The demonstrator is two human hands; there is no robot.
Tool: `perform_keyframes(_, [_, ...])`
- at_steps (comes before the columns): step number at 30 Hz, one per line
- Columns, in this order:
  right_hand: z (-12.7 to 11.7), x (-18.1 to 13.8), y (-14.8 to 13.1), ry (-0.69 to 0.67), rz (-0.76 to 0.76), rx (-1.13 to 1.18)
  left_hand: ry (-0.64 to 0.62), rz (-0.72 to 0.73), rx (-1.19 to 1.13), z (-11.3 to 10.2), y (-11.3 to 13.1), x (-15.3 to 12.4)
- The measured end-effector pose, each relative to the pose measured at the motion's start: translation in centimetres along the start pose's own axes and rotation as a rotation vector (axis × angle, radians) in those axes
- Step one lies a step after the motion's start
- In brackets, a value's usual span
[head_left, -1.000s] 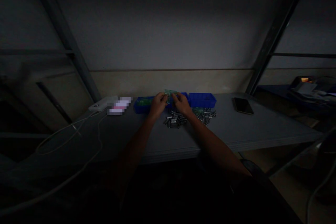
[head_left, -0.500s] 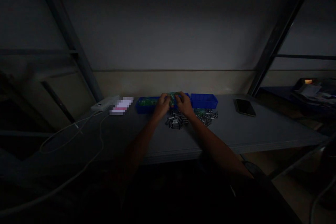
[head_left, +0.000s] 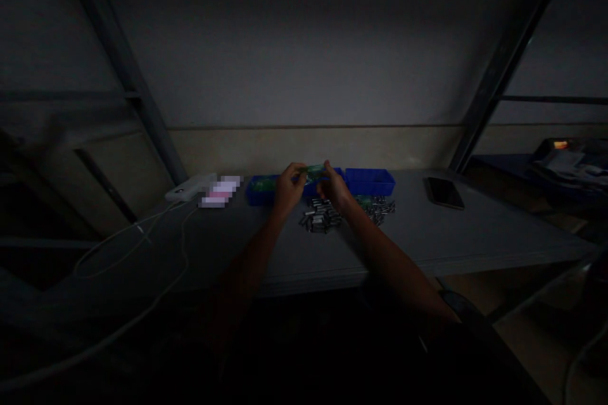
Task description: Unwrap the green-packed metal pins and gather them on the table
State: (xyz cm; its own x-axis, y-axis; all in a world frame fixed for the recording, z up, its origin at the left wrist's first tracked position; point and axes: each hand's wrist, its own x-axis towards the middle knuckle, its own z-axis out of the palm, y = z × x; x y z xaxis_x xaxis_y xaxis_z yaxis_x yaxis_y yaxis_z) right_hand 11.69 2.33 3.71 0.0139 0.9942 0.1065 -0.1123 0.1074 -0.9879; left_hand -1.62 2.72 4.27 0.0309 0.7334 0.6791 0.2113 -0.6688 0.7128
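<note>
A small clear-green plastic bag (head_left: pixel 314 171) is stretched between my two hands, above the middle blue bin (head_left: pixel 311 190). My left hand (head_left: pixel 289 188) pinches its left end between thumb and fingers. At the other end, my right hand (head_left: pixel 334 188) grips the bag with its fingers curled. What the bag contains is too dark to make out. Just below my hands lies a loose pile of short, shiny metal pins (head_left: pixel 319 218) on the grey table. More pins and a greenish piece (head_left: pixel 365 200) lie beyond my right wrist.
The left blue bin (head_left: pixel 260 198) holds green plastic bags; another blue bin (head_left: pixel 369 182) stands at the right. A dark phone (head_left: pixel 444 193) lies on the right of the table (head_left: pixel 304 266). At left are a white device (head_left: pixel 190 187) with cables and a blurred-out bright screen (head_left: pixel 221 192).
My hands have drawn slightly apart, and the green bag now shows stretched between them. My left hand moved a little left. The bins and metal pins stay in place.
</note>
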Motion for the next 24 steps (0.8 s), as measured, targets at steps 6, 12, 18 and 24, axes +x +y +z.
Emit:
perform_keyframes(6, [0.0,-0.1,-0.2,0.116,-0.168,0.180,-0.069,0.037,0.048,0.1,0.3,-0.1])
perform_keyframes(12, [0.1,0.6,1.0,0.158,-0.326,0.057,-0.031,-0.057,0.107,0.2,-0.2,0.1])
perform_keyframes(18, [0.1,0.8,1.1,0.234,-0.459,-0.066,-0.064,-0.303,-0.065,0.5,-0.2,-0.1])
perform_keyframes(24, [0.0,-0.1,0.6,0.233,-0.636,-0.286,-0.172,-0.442,-0.155,0.2,-0.1,0.0])
